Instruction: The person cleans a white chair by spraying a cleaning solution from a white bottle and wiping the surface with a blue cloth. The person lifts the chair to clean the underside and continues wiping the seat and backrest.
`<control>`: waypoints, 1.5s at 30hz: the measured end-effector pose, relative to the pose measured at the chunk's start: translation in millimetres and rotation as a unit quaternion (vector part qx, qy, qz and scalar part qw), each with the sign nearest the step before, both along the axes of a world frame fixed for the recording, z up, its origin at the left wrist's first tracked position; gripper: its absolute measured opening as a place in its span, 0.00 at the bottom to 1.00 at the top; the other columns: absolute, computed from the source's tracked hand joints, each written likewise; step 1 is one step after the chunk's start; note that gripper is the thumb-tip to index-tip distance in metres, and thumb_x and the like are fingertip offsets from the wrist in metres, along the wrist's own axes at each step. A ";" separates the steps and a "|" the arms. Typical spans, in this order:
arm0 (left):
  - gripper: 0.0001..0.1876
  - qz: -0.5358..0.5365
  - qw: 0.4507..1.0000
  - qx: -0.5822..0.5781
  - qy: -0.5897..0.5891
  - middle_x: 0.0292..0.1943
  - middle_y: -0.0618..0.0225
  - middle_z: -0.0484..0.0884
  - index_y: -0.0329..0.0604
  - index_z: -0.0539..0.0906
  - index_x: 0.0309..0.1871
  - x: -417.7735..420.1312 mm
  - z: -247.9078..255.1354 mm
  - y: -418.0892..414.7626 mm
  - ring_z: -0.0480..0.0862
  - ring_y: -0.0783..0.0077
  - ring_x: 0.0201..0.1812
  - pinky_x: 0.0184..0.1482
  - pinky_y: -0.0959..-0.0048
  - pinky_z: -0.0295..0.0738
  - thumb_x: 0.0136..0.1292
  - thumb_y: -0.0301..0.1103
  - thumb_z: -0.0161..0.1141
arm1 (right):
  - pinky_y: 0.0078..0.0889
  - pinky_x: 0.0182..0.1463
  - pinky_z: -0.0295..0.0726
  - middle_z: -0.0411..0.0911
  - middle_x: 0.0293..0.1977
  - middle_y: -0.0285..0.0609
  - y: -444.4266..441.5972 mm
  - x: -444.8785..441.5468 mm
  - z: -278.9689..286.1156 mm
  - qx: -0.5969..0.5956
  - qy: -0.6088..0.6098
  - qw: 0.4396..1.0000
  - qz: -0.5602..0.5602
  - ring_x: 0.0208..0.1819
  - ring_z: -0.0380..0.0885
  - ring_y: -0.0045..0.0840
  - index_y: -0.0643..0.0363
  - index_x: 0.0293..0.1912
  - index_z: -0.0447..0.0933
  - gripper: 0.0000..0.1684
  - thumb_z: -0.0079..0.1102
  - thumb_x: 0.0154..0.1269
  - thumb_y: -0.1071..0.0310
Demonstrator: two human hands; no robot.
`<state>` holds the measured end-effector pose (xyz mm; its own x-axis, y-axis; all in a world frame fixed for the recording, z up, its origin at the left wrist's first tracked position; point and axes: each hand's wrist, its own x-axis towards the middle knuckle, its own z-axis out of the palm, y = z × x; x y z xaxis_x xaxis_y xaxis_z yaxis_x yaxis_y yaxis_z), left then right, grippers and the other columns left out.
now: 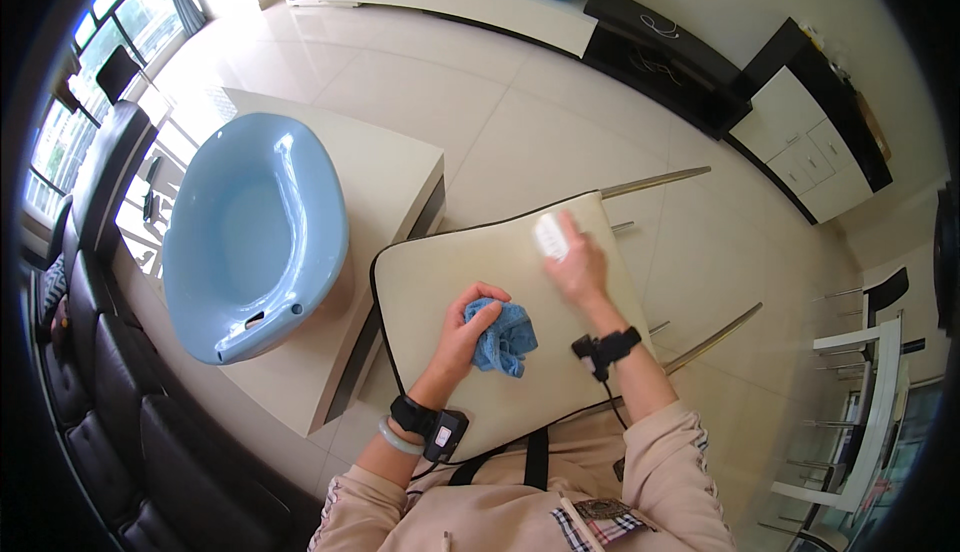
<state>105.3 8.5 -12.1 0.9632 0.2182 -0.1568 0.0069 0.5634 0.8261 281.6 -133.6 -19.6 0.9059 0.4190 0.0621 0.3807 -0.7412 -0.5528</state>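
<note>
My left hand [466, 327] holds a crumpled blue cloth [504, 338] over a cream upholstered chair [442, 267] with dark piping. In my right hand [583, 267] is a small white block [551, 237], blurred by motion, so I cannot tell whether it is a sponge or a brush. That hand is over the far right part of the padded surface; whether the block touches it is unclear. The chair lies before me, its metal legs [712, 338] pointing right. To the left, a glossy light-blue plastic basin [251, 229] rests on a pale coffee table [390, 154].
A dark leather sofa [112, 387] runs along the left. Across the tiled floor [480, 94] stands a low white-and-black TV cabinet [510, 19]. White drawers [802, 154] and a dining table [862, 432] with chairs are at the right. Devices with cables are strapped to both my wrists.
</note>
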 end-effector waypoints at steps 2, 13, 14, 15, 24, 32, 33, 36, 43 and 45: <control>0.10 -0.005 1.000 0.000 0.006 0.43 0.66 0.81 0.39 0.79 0.48 1.0 -1.7 -1.5 0.83 0.76 0.42 0.46 0.76 0.81 0.72 0.35 0.59 | 0.45 0.55 0.83 0.82 0.49 0.58 7.0 -26.7 -4.3 0.121 -0.045 0.983 0.132 0.48 0.84 0.51 0.53 0.72 0.68 0.46 0.69 0.51 0.64; 0.10 0.010 1.000 -0.012 0.005 0.40 0.68 0.83 0.38 0.80 0.50 -0.3 0.7 -3.6 0.83 0.79 0.39 0.43 0.78 0.80 0.72 0.34 0.61 | 0.46 0.52 0.84 0.80 0.57 0.58 7.9 -37.7 1.5 0.179 -0.043 0.965 0.187 0.50 0.84 0.49 0.53 0.71 0.68 0.46 0.72 0.51 0.63; 0.10 0.005 1.000 -0.016 0.007 0.40 0.69 0.83 0.39 0.80 0.50 -0.7 2.3 -4.4 0.83 0.79 0.39 0.44 0.78 0.80 0.71 0.34 0.61 | 0.47 0.49 0.84 0.80 0.56 0.58 3.6 -37.7 -1.8 0.185 -0.061 0.963 0.188 0.47 0.85 0.49 0.54 0.72 0.67 0.46 0.71 0.51 0.64; 0.10 -0.001 1.000 -0.019 0.010 0.39 0.69 0.83 0.39 0.80 0.49 -1.3 4.6 -4.2 0.83 0.79 0.39 0.44 0.78 0.80 0.71 0.34 0.60 | 0.47 0.49 0.84 0.80 0.55 0.58 -5.7 -29.1 -9.7 0.164 -0.017 0.977 0.132 0.47 0.85 0.49 0.54 0.72 0.67 0.46 0.71 0.51 0.64; 0.21 0.047 0.981 -0.184 -0.027 0.44 0.61 0.82 0.43 0.76 0.55 -4.6 -7.5 5.9 0.83 0.68 0.45 0.48 0.70 0.81 0.76 0.53 0.54 | 0.49 0.49 0.83 0.81 0.45 0.55 -9.2 -44.7 -1.8 0.099 -0.054 0.988 0.110 0.42 0.83 0.50 0.48 0.74 0.65 0.49 0.72 0.51 0.64; 0.61 0.000 0.938 -0.325 -0.118 0.70 0.50 0.72 0.53 0.64 0.78 -11.4 -13.2 11.4 0.76 0.54 0.66 0.59 0.63 0.78 0.44 0.83 0.62 | 0.50 0.49 0.83 0.82 0.47 0.56 -11.3 -29.8 -9.2 0.010 -0.005 1.000 -0.027 0.46 0.83 0.51 0.49 0.73 0.66 0.48 0.73 0.52 0.64; 0.66 -0.018 0.942 -0.307 -0.132 0.72 0.48 0.70 0.54 0.60 0.80 -10.5 -11.1 8.0 0.75 0.53 0.67 0.60 0.63 0.77 0.41 0.84 0.63 | 0.50 0.49 0.83 0.82 0.47 0.56 -7.8 -43.4 -5.0 0.072 -0.027 0.996 0.038 0.46 0.83 0.51 0.49 0.73 0.66 0.47 0.72 0.53 0.64; 0.72 -0.121 0.959 -0.211 -0.143 0.73 0.39 0.66 0.55 0.50 0.83 -11.7 7.7 0.8 0.75 0.49 0.68 0.62 0.61 0.76 0.37 0.78 0.73 | 0.50 0.49 0.83 0.82 0.45 0.56 -14.8 -59.2 -6.6 0.188 -0.056 0.972 0.132 0.44 0.83 0.51 0.50 0.73 0.66 0.46 0.71 0.54 0.64; 0.41 -0.334 0.926 -0.152 -0.086 0.42 0.51 0.83 0.40 0.76 0.61 -21.1 -15.5 14.3 0.82 0.57 0.51 0.60 0.62 0.76 0.43 0.41 0.82 | 0.49 0.47 0.84 0.80 0.44 0.54 -25.2 -41.8 -12.1 0.049 -0.042 0.998 0.021 0.42 0.83 0.50 0.49 0.75 0.63 0.49 0.70 0.53 0.65; 0.22 -0.285 0.931 -0.197 -0.114 0.29 0.57 0.80 0.43 0.78 0.41 -14.5 2.4 3.4 0.78 0.61 0.37 0.57 0.55 0.77 0.46 0.38 0.77 | 0.49 0.49 0.84 0.80 0.46 0.55 -22.8 -63.6 -3.6 0.103 -0.039 0.989 0.100 0.43 0.82 0.51 0.47 0.75 0.62 0.50 0.71 0.53 0.64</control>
<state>90.7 11.9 -9.7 0.9230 -0.3700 0.1057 0.2479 0.7817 0.5723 218.0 -156.5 -23.2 0.7956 0.5602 0.2306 0.5550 -0.5214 -0.6481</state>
